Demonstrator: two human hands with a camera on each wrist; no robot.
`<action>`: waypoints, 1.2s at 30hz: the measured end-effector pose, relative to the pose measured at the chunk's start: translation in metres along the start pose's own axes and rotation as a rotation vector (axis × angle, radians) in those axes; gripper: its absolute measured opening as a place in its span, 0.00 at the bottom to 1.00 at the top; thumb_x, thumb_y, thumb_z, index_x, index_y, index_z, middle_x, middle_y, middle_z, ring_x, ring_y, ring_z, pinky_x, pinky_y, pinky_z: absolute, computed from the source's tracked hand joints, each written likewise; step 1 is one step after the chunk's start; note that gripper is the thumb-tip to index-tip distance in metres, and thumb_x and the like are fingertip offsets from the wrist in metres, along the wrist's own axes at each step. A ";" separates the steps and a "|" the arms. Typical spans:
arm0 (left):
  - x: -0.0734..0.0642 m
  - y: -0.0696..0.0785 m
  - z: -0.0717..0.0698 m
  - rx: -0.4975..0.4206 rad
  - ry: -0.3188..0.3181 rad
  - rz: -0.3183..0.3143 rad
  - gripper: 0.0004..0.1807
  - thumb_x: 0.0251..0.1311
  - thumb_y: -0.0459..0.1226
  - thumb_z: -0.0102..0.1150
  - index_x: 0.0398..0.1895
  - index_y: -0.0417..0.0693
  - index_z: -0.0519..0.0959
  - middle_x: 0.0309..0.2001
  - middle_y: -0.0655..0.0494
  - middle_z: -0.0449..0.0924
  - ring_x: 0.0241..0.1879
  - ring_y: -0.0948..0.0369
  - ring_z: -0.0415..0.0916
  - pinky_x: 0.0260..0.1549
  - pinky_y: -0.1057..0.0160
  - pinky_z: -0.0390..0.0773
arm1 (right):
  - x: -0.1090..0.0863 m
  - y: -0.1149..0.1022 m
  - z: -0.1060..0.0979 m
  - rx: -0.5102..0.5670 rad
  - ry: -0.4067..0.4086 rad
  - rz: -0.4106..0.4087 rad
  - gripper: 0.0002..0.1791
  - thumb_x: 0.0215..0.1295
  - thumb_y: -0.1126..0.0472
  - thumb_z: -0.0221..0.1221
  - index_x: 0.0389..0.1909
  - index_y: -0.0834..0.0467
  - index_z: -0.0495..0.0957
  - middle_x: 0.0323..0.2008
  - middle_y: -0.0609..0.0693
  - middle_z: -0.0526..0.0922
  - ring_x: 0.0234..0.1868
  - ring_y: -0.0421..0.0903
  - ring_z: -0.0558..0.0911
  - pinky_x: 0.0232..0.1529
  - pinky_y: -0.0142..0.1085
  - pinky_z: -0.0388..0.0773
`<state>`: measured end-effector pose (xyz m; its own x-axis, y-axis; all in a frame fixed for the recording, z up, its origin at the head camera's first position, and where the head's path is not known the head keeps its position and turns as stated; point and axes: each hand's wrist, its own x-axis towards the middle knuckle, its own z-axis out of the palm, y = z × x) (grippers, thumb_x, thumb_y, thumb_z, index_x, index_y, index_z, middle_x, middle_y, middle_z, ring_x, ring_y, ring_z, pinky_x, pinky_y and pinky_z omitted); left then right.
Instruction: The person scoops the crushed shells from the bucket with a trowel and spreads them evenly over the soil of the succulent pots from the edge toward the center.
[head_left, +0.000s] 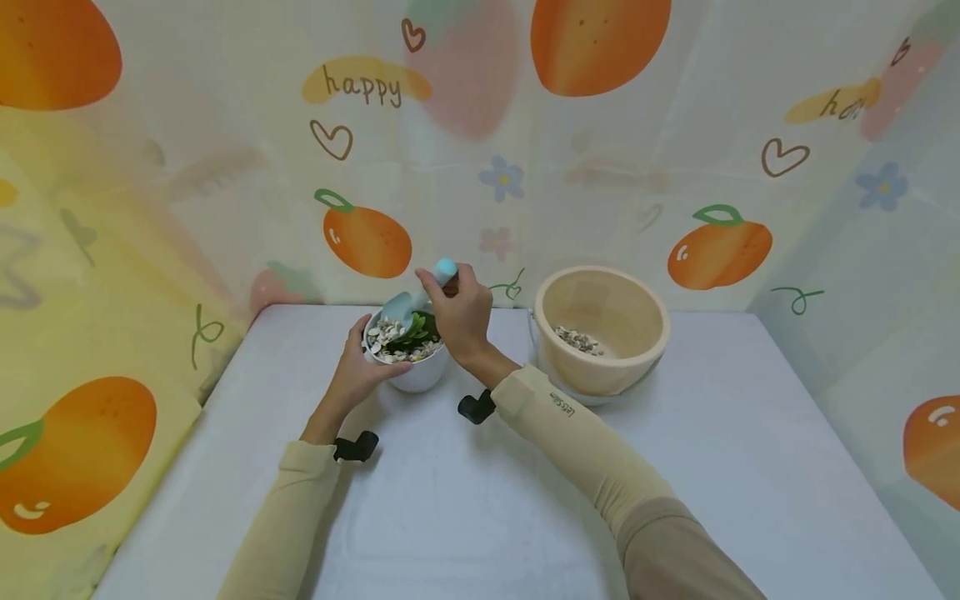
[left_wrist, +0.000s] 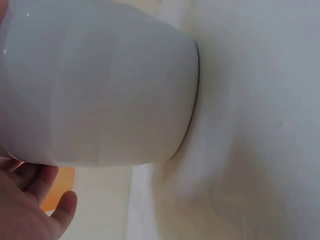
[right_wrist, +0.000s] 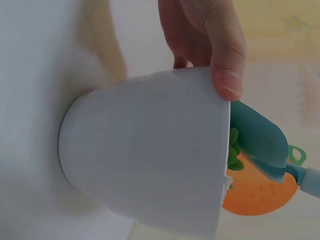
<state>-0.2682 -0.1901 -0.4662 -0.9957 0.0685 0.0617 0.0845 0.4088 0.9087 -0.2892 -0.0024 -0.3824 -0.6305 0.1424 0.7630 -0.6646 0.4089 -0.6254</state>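
A white flowerpot (head_left: 417,379) stands on the table with a green leafy plant (head_left: 417,335) and pale pebbles (head_left: 385,333) inside. My left hand (head_left: 358,364) grips its rim from the left, the thumb lying over the near edge, as the right wrist view also shows. My right hand (head_left: 465,315) holds a small trowel by its light blue handle (head_left: 446,270), above the pot's right side. The teal trowel blade (right_wrist: 260,135) tilts down to the rim, over the pebbles and next to the leaves. In the left wrist view, the pot wall (left_wrist: 100,90) fills much of the frame.
To the right of the pot stands a large beige bucket (head_left: 600,377) with a small heap of pebbles (head_left: 579,340) on its bottom. A white cloth covers the table (head_left: 465,517). Behind it hangs a fruit-patterned curtain (head_left: 600,183).
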 end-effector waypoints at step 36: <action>0.004 0.000 -0.008 0.038 -0.070 -0.041 0.64 0.47 0.44 0.75 0.78 0.48 0.37 0.77 0.39 0.44 0.74 0.39 0.47 0.69 0.36 0.54 | 0.005 0.006 -0.002 0.232 0.004 0.378 0.17 0.62 0.55 0.66 0.37 0.65 0.77 0.29 0.62 0.85 0.31 0.53 0.85 0.34 0.35 0.84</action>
<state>-0.2721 -0.1974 -0.4625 -0.9934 0.1142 -0.0057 0.0462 0.4470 0.8933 -0.2952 0.0026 -0.3820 -0.8454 0.2465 0.4739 -0.4601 0.1144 -0.8804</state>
